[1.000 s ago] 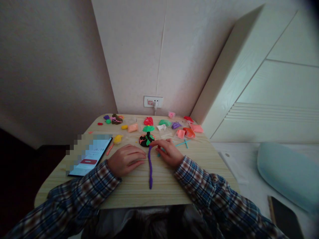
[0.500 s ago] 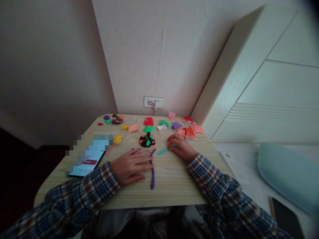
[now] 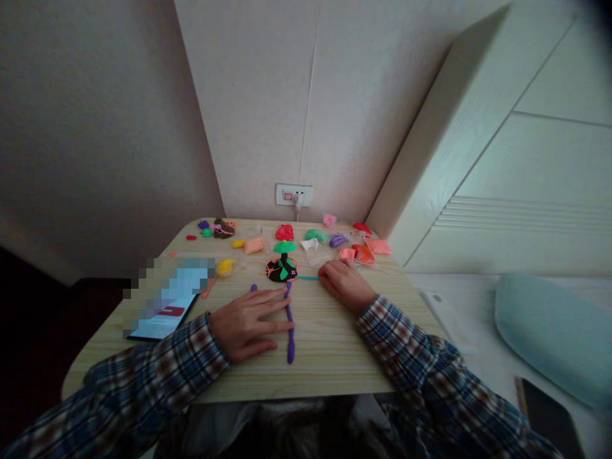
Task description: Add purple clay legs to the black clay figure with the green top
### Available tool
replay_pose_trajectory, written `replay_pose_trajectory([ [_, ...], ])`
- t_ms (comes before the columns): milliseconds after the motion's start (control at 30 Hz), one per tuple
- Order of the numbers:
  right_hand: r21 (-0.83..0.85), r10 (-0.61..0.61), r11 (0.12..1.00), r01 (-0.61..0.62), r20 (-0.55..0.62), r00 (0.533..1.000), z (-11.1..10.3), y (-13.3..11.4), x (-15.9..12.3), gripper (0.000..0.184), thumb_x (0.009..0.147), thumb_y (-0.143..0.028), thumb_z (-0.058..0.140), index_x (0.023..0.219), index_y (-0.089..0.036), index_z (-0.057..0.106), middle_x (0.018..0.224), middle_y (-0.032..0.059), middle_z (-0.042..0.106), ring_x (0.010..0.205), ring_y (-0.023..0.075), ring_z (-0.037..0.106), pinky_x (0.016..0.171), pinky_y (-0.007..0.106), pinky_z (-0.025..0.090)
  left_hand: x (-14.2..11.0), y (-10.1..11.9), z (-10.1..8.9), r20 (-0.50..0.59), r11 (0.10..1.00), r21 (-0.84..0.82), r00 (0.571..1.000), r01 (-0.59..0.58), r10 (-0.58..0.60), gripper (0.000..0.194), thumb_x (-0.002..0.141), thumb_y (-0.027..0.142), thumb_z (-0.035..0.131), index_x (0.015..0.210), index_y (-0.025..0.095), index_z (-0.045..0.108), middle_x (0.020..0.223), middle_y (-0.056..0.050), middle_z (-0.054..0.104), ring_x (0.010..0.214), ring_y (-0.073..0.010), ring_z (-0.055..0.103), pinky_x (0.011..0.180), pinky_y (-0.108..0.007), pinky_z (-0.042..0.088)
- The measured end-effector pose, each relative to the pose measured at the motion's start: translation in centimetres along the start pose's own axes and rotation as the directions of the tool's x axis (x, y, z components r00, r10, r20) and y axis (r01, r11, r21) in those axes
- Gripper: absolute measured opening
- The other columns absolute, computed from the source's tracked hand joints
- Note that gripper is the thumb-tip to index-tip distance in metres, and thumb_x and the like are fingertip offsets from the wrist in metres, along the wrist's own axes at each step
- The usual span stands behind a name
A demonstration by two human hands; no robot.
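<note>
A long purple clay strip (image 3: pixel 291 347) lies lengthwise on the table before me. My left hand (image 3: pixel 248 324) rests flat with its fingers spread, the fingertips on the strip. Past its knuckles pokes a bit of purple clay (image 3: pixel 254 288), the rest of it hidden. My right hand (image 3: pixel 343 284) is closed around a thin blue clay knife (image 3: pixel 308 278), whose blade points left past the strip's far end. Just behind that end sits a black clay figure (image 3: pixel 282 271) with green and pink details and a green top (image 3: pixel 285 247).
Bagged clay in several colours lies along the back, including a red lump (image 3: pixel 284 232) and an orange one (image 3: pixel 366 255). Yellow clay (image 3: pixel 225 267) sits beside a tablet (image 3: pixel 167 312) at the left. Brown clay (image 3: pixel 223 228) is at the back left.
My right hand left the strip's far end, moved right and took up the blue knife; its blade then swung towards the strip's far end. My left hand spread onto the strip.
</note>
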State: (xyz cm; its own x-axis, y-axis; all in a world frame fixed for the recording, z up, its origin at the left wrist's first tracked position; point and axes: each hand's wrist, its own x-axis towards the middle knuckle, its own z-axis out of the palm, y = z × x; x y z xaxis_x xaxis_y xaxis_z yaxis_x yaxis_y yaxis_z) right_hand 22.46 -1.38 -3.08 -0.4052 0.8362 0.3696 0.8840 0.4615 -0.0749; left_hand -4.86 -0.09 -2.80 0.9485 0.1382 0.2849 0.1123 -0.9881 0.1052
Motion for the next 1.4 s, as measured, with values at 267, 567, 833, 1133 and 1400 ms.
replay_pose_trajectory([
  [267,0.476,-0.079,0.874,0.093,-0.051,0.996,-1.0,-1.1,-1.8,0.012,0.088,-0.018,0.036,0.087,-0.018,0.047,0.077,0.0047,0.058,0.070,0.0138,0.053,0.065,0.024,0.043,-0.1,0.0,-0.1,0.001,1.000,-0.017,1.000,0.012,-0.012,0.040,0.083,0.033,0.046,0.123,0.026,0.050,0.140,-0.008,0.035,0.131,-0.0289,0.024,0.102,-0.046,0.031],
  [567,0.436,-0.089,0.897,0.066,0.033,0.996,-0.6,-3.2,-2.1,0.014,0.088,-0.025,0.038,0.077,-0.018,0.045,0.070,0.0043,0.056,0.063,0.0134,0.051,0.057,0.023,0.041,-0.1,-0.1,0.0,0.020,1.000,-0.011,1.000,0.002,-0.001,0.041,0.084,0.034,0.045,0.124,0.025,0.050,0.139,-0.010,0.036,0.132,-0.0289,0.022,0.103,-0.046,0.030],
  [833,0.379,-0.115,0.922,0.080,0.072,0.991,-0.9,-3.9,-2.0,0.014,0.088,-0.022,0.037,0.076,-0.019,0.045,0.070,0.0047,0.059,0.063,0.0142,0.053,0.058,0.023,0.042,-0.2,0.0,0.0,0.004,1.000,-0.014,1.000,0.009,-0.009,0.041,0.083,0.034,0.046,0.123,0.025,0.050,0.139,-0.010,0.036,0.131,-0.0289,0.024,0.102,-0.046,0.031],
  [1133,0.247,-0.191,0.954,0.168,0.069,0.979,-0.6,-3.9,-2.2,0.019,0.089,-0.019,0.032,0.074,-0.018,0.045,0.068,0.0052,0.060,0.061,0.0135,0.052,0.058,0.023,0.039,-0.2,0.0,0.1,0.009,1.000,-0.021,1.000,0.012,-0.011,0.041,0.082,0.031,0.047,0.123,0.025,0.050,0.140,-0.011,0.035,0.131,-0.0292,0.025,0.103,-0.046,0.031],
  [1400,0.186,-0.216,0.961,0.202,0.061,0.974,-0.7,-3.9,-2.2,0.022,0.089,-0.019,0.033,0.072,-0.018,0.045,0.064,0.0036,0.058,0.057,0.0131,0.048,0.056,0.024,0.033,-0.2,0.1,0.1,0.009,0.999,-0.007,0.999,0.032,-0.032,0.040,0.083,0.032,0.047,0.123,0.026,0.050,0.140,-0.011,0.034,0.131,-0.0290,0.025,0.101,-0.046,0.032],
])
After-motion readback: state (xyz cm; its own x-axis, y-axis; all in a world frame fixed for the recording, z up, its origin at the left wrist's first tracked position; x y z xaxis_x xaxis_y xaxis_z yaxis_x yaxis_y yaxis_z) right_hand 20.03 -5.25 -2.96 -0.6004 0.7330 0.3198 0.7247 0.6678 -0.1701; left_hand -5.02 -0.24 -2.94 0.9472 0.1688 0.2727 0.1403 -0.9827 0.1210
